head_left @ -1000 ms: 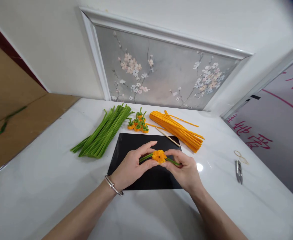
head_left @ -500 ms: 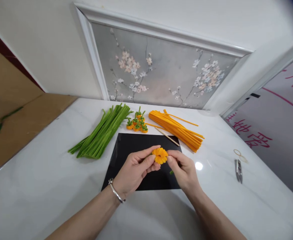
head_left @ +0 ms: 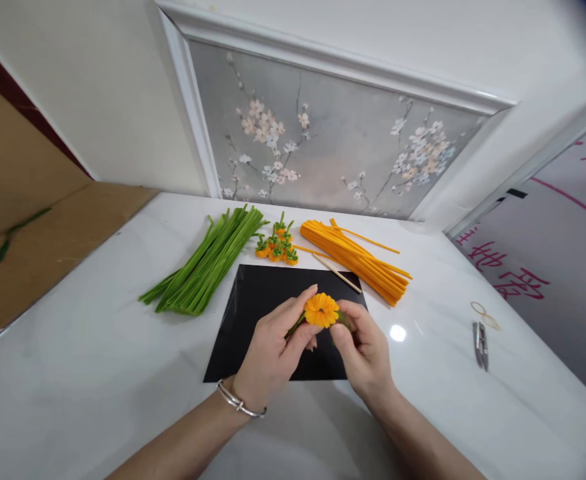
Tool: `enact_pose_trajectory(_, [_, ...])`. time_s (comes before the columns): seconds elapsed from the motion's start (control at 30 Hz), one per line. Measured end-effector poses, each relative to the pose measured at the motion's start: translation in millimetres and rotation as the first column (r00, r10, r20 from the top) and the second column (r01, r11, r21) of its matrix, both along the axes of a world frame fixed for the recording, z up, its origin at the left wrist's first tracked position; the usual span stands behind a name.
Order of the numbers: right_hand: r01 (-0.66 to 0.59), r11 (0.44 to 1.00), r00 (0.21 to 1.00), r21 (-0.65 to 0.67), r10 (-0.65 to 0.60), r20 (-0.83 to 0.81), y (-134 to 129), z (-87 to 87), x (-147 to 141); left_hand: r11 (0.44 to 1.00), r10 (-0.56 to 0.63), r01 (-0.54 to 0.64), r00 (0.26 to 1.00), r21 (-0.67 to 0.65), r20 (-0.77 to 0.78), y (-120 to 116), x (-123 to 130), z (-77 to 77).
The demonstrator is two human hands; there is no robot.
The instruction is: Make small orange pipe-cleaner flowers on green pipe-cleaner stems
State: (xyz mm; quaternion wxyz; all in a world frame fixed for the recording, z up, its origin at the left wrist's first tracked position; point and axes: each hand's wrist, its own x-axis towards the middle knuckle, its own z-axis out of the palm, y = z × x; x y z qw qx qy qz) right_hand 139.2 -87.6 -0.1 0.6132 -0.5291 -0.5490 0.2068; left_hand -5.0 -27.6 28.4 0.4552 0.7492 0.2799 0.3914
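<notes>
One orange pipe-cleaner flower [head_left: 321,311] is over the black mat [head_left: 267,287]. The left hand [head_left: 274,342] has its thumb and fingers nearly closed on it, and the right hand [head_left: 367,345] pinches a green pipe cleaner [head_left: 343,319] over the mat.

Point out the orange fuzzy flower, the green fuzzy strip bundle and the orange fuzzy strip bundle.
Orange fuzzy flower [head_left: 321,311], head view: centre of its face.
Green fuzzy strip bundle [head_left: 209,265], head view: middle stretch.
Orange fuzzy strip bundle [head_left: 355,259], head view: middle stretch.
</notes>
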Motion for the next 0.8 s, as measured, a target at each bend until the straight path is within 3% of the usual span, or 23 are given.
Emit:
enact_pose_trajectory(0.17, [-0.021, 0.999, 0.988, 0.049, 0.013, 0.155, -2, 5.9, 2, 0.998, -0.060, 0.059, 0.998, 0.010, 0.013, -3, 0, 1.9])
enact_pose_trajectory(0.33, [-0.057, 0.997, 0.978, 0.042, 0.047, 0.204, 0, 11.2, 0, 0.995, -0.094, 0.093, 0.995, 0.017, 0.030, -5, 0, -2.5])
enact_pose_trajectory(0.57, [-0.023, 0.996, 0.973, 0.089, 0.002, 0.232, -1, 10.7, 3, 0.985, -0.165, 0.165, 0.986, 0.055, -0.010, -5, 0, -4.7])
enact_pose_trajectory(0.8, [0.040, 0.996, 0.975, 0.083, -0.057, 0.216, -2, 12.7, 2, 0.994, -0.100, 0.101, 0.995, 0.043, -0.024, -5, 0, -5.9])
